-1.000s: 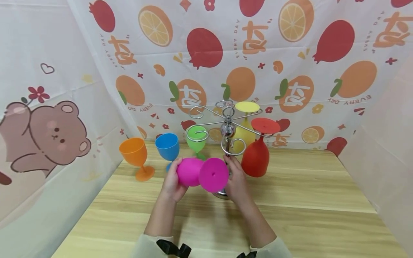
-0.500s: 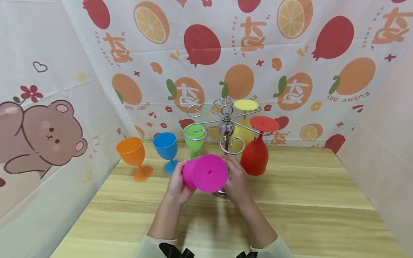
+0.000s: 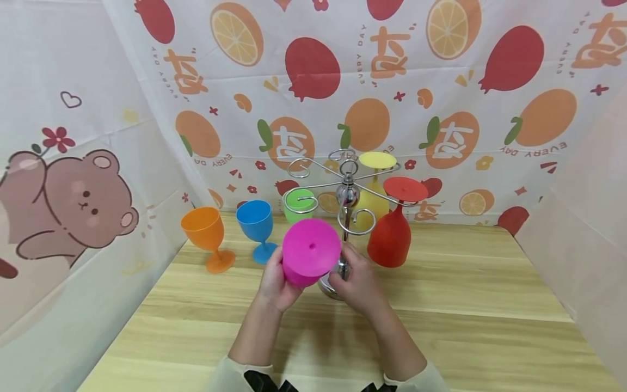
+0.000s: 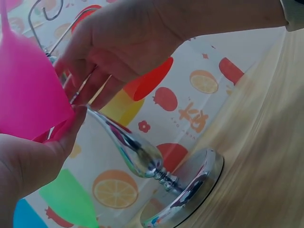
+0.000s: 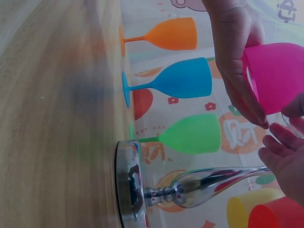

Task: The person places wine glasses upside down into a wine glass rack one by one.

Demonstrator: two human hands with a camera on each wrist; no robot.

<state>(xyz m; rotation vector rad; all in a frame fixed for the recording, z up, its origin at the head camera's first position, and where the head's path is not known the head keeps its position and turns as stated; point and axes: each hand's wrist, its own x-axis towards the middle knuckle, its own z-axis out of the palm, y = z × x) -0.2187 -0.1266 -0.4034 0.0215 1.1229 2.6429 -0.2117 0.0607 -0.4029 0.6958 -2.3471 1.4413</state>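
Note:
My left hand grips the bowl of a pink goblet, held upside down with its round foot towards the head camera. To its right, my right hand curls its fingers about the pole of a silver metal goblet rack. The left wrist view shows the right hand's fingers by the upper pole, close to the pink goblet's rim; part of their contact is hidden. A red goblet and a yellow goblet hang upside down from rack arms.
Left of the rack, an orange goblet, a blue goblet and a green goblet stand upright on the wooden table. The rack's curled wire arms spread above the hands. A fruit-print cloth hangs behind.
My left hand has turned the pink goblet from lying sideways to nearly upside down, foot upward. The right hand stays by the rack's pole, its thumb now showing lower down.

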